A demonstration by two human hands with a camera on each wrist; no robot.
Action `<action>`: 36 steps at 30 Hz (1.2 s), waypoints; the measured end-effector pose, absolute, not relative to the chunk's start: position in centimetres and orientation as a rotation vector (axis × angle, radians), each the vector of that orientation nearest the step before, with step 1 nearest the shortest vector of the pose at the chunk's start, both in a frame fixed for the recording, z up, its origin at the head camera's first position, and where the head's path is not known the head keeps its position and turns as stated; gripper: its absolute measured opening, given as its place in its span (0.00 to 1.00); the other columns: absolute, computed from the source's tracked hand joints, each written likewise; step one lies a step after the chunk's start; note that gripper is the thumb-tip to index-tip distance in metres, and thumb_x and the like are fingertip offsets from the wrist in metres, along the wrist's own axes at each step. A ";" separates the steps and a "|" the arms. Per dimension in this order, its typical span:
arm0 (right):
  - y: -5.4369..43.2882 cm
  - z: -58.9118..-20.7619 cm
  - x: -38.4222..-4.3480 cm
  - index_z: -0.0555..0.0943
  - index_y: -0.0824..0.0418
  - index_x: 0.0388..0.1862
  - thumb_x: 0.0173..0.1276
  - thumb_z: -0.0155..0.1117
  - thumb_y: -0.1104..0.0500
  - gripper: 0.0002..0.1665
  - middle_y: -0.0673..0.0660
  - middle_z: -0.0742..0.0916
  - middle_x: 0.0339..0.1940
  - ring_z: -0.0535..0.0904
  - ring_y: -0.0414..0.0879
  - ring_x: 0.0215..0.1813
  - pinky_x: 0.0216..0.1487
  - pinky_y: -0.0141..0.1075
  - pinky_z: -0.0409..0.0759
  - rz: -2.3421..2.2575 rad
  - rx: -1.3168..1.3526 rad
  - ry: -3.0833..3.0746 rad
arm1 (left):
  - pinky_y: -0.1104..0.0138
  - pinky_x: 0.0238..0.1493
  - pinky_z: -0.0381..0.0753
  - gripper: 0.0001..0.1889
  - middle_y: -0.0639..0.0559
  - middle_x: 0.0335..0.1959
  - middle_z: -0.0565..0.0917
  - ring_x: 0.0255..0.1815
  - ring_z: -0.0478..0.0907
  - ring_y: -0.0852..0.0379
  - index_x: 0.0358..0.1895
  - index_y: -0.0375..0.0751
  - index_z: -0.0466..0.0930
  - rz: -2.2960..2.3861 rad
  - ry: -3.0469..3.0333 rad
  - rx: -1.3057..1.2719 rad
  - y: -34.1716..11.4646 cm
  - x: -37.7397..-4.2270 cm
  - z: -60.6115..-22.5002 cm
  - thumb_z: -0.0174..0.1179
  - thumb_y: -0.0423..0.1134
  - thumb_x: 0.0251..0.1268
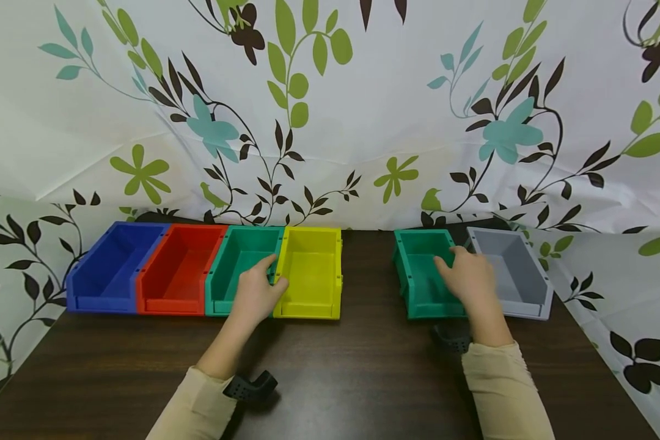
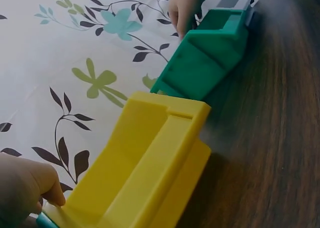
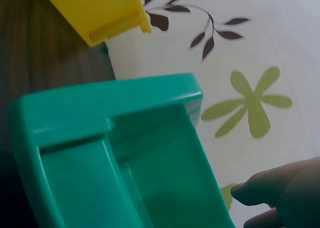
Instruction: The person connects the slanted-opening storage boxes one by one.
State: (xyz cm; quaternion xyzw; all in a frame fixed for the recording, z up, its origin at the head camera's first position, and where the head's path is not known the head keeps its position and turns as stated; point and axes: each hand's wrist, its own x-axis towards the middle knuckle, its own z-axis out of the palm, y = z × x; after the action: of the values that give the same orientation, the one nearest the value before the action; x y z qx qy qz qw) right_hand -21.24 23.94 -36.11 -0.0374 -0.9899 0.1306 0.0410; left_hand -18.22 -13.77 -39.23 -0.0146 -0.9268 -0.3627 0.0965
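My left hand is at the wall between a yellow bin and a green bin. Its thumb reaches over the yellow side while the forefinger lies toward the green. Seen from the left wrist, a digit bends down onto the yellow bin's rim; the other fingers are mostly hidden. On the right, my other hand hovers over the right wall of a second green bin, beside a grey bin. In the right wrist view its thumb stands apart from the green rim.
A blue bin and a red bin continue the left row. Dark wooden tabletop separates the yellow bin from the right-hand green one. Behind the bins hangs a leaf-patterned cloth. Dark wrist mounts stick out from both wrists.
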 end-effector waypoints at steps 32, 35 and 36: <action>21.6 -37.7 -22.1 0.77 0.73 0.55 0.69 0.54 0.58 0.23 0.70 0.87 0.40 0.85 0.58 0.40 0.30 0.39 0.81 1.020 0.063 -2.808 | 0.52 0.52 0.79 0.32 0.35 0.60 0.76 0.55 0.79 0.41 0.64 0.31 0.69 -1.334 -2.752 -0.047 -13.3 -18.3 -39.8 0.63 0.45 0.59; 21.2 -37.6 -22.0 0.78 0.72 0.54 0.69 0.55 0.58 0.22 0.70 0.87 0.39 0.86 0.59 0.39 0.31 0.41 0.82 1.042 0.046 -2.748 | 0.53 0.51 0.80 0.34 0.35 0.61 0.75 0.55 0.79 0.40 0.66 0.31 0.67 -1.352 -2.768 -0.058 -13.2 -18.3 -39.9 0.64 0.45 0.59; 21.1 -37.6 -22.0 0.78 0.72 0.54 0.69 0.55 0.58 0.22 0.70 0.87 0.39 0.86 0.59 0.39 0.31 0.42 0.83 1.047 0.035 -2.730 | 0.53 0.51 0.80 0.34 0.35 0.62 0.75 0.55 0.79 0.40 0.66 0.32 0.66 -1.360 -2.772 -0.064 -13.1 -18.3 -39.9 0.64 0.44 0.59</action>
State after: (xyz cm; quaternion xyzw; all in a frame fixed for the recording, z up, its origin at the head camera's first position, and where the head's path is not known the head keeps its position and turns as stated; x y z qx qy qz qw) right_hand -21.95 21.10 -37.55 0.0120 -0.9280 0.3561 0.1086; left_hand -18.29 -13.12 -39.89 -0.0208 -0.8973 -0.4402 0.0269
